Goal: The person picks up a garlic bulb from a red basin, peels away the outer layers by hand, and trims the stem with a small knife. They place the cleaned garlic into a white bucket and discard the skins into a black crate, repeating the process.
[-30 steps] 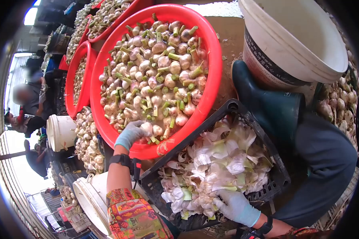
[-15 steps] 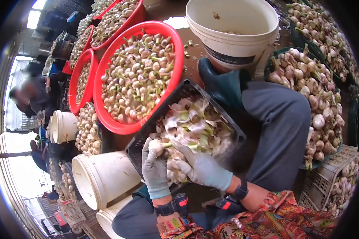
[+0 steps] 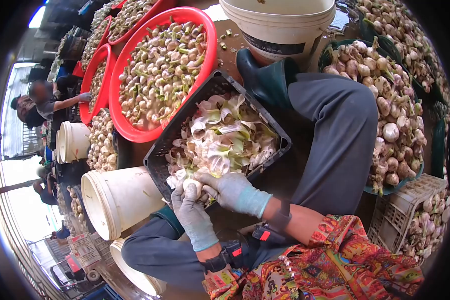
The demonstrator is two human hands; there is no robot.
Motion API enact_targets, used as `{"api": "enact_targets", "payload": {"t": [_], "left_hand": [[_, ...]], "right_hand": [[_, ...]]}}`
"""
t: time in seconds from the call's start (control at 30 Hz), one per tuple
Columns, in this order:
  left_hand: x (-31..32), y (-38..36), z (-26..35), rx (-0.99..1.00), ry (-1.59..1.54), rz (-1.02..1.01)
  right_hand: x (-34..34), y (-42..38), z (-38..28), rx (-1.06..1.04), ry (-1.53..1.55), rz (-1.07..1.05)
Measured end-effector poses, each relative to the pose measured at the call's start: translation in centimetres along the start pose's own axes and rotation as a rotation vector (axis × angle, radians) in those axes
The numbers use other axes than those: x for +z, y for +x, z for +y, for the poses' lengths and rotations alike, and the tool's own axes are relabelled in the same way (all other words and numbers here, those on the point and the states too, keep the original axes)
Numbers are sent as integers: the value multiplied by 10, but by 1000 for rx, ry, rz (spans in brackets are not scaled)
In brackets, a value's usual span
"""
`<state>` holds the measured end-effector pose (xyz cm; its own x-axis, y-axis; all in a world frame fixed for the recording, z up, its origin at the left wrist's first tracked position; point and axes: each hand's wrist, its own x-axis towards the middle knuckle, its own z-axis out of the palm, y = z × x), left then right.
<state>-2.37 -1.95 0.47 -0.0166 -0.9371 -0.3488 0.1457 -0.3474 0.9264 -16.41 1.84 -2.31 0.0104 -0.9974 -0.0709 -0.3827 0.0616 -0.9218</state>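
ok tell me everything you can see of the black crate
The black crate looks plastic, rectangular and open-topped. It sits opening upward beside the red basin, heaped with loose, pale garlic skins, some greenish. The left hand and right hand hide its near corner; whether they touch it is unclear.

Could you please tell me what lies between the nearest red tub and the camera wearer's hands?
The black crate of papery garlic skins lies there, as the head view shows.

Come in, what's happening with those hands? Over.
Left hand holding garlic bulb; right hand against it. Bulb by near edge of black crate, husks inside. Nothing visibly blocking.
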Motion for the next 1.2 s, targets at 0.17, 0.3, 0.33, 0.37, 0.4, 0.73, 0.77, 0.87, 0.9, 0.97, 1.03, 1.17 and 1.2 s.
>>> {"api": "enact_targets", "payload": {"t": [0.17, 0.3, 0.33, 0.37, 0.4, 0.73, 0.77, 0.87, 0.9, 0.97, 1.03, 1.17, 1.2], "left_hand": [[7, -9, 12, 15, 67, 23], [7, -13, 23, 58, 216, -34], [6, -13, 24, 39, 223, -47], [4, -13, 23, 36, 221, -48], [1, -14, 23, -29, 210, -30], [-15, -2, -2, -198, 283, 63], [-17, -1, -4, -212, 282, 65], [-23, -2, -7, -138, 270, 1], [-22, -3, -5, -131, 261, 1], [-17, -6, 2, -68, 199, -47], [-24, -6, 0, -74, 154, -123], [-8, -13, 8, -37, 14, -110], [-8, -13, 6, -27, 49, -113]], "right_hand": [[6, -4, 1, -36, 186, 97], [-26, -6, -15, 377, 774, -189], [-25, -4, -6, 424, 877, -314], [-27, -2, 0, 468, 978, -441], [-39, -3, -5, 477, 892, -450], [8, 5, -5, -62, -197, -11], [9, 6, -5, -45, -209, -29], [6, 13, -10, 138, -37, -55], [5, 15, -8, 130, -45, -55], [0, 18, 0, 249, 285, -75], [-1, 20, 9, 275, 522, -80], [-13, 8, -1, 168, 440, -113], [-12, 7, -2, 177, 283, -124]]}}
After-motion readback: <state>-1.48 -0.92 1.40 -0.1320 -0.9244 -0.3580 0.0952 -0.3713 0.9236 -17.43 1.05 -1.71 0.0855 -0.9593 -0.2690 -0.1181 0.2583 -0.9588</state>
